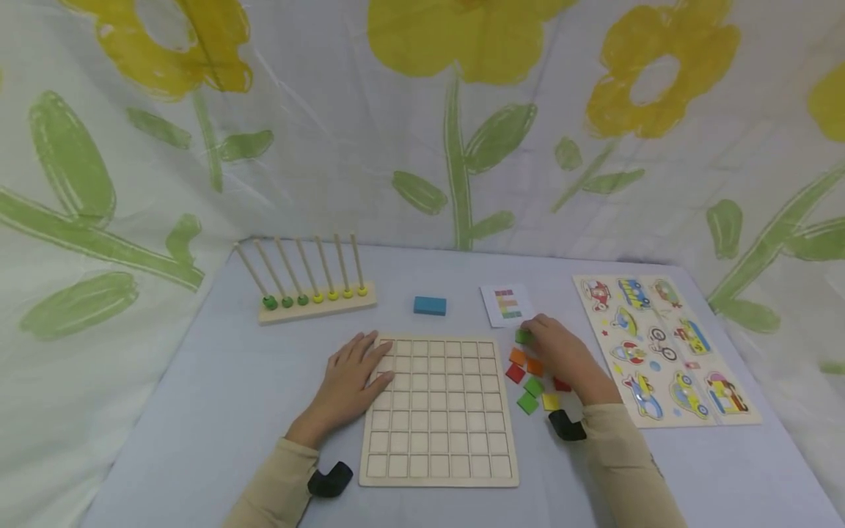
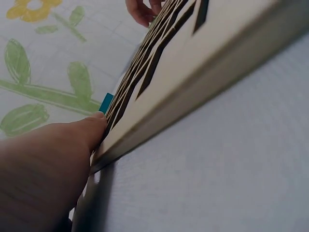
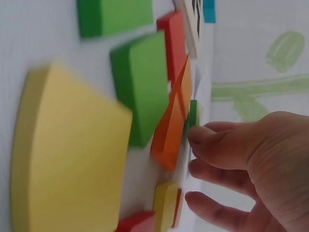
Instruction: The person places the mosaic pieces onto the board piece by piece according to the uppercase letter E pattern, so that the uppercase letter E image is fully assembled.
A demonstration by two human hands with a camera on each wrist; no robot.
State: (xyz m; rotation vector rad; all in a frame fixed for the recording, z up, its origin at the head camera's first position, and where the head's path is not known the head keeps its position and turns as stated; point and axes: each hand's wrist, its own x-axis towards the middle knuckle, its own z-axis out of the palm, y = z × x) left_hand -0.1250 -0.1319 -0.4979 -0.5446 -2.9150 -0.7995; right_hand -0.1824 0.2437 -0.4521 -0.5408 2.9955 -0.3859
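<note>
My left hand (image 1: 352, 381) rests along the upper left edge of a wooden grid board (image 1: 365, 469), fingers spread, with the thumb (image 2: 94, 121) laid over the rim. Rows of square recesses cover the board, and no tiles sit in them. To its right, my right hand (image 1: 561, 352) pinches at the edge of a green tile (image 1: 524, 336), the farthest of a loose group, thumb (image 3: 203, 137) and index fingertip close together there. Orange tiles (image 1: 518, 356), a red tile (image 1: 515, 373), green tiles (image 1: 527, 402) and a yellow tile (image 1: 551, 402) lie scattered below that hand.
A white card (image 1: 491, 304) printed with coloured squares lies just beyond the right hand. A teal block (image 1: 430, 306) sits behind the board. Back left stands a peg rack (image 1: 284, 315) with green and yellow beads; a picture puzzle board (image 1: 607, 323) lies at right.
</note>
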